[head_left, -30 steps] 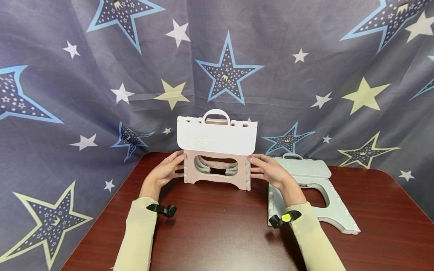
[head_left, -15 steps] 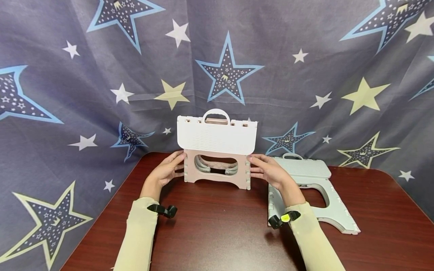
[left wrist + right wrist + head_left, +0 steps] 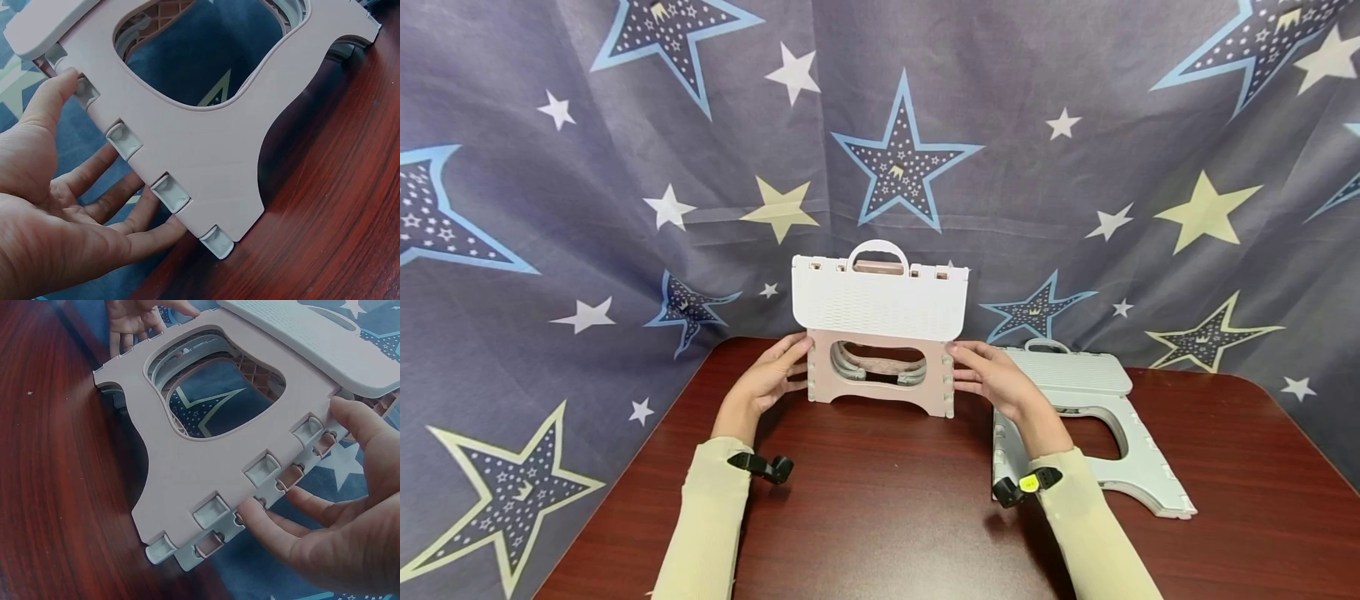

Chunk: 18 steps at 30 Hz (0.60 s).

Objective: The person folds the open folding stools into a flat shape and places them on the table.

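A pink folding step stool [image 3: 880,371] with a white seat panel [image 3: 880,304] and a looped carry handle stands near the back of the table, its front leg panel facing me. At its left side my left hand [image 3: 769,377] grips the edge. The left wrist view has that thumb on the hinged edge [image 3: 170,192] below the seat, the other fingers along and behind the side. My right hand [image 3: 996,379] holds the opposite side. In the right wrist view its thumb lies just under the seat, with fingers against the hinges [image 3: 262,469]. Some fingertips are hidden behind the stool.
A pale grey-green folding stool [image 3: 1071,375] lies folded on the dark red wooden table [image 3: 880,508], to the right of my right hand and partly behind the forearm. A star-patterned cloth [image 3: 1015,208] hangs along the back and left of the table.
The pink stool's lower edge and seat panel have shifted up very slightly in the head view. Both hands keep the same hold on its sides.
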Motion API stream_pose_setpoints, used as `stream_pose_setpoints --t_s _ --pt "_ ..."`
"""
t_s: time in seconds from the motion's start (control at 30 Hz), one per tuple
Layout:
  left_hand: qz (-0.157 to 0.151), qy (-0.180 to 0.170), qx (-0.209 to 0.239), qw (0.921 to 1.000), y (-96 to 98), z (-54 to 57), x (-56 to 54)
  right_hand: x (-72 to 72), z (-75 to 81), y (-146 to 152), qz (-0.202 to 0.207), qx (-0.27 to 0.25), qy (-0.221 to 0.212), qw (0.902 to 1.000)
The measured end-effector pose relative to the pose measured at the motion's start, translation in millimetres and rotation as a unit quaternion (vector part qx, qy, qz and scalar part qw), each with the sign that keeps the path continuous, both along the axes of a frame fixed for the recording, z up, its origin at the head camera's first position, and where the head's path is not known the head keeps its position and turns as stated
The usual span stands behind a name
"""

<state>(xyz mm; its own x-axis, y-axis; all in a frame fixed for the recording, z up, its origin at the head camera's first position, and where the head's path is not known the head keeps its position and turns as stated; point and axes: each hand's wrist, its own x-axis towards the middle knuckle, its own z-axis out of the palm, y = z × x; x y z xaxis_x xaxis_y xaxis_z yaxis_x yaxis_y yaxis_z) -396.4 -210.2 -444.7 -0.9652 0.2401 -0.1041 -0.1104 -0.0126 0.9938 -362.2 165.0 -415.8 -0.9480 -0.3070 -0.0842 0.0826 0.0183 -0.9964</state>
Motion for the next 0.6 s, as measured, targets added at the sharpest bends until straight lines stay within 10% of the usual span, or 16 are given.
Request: stream_pose_setpoints --t_s 0.6 --pt "0.017 0.008 -0.003 0.9998 4.7 -1.9 -1.2 -2.0 -3.4 -2.3 -0.022 0.006 0.003 0.9997"
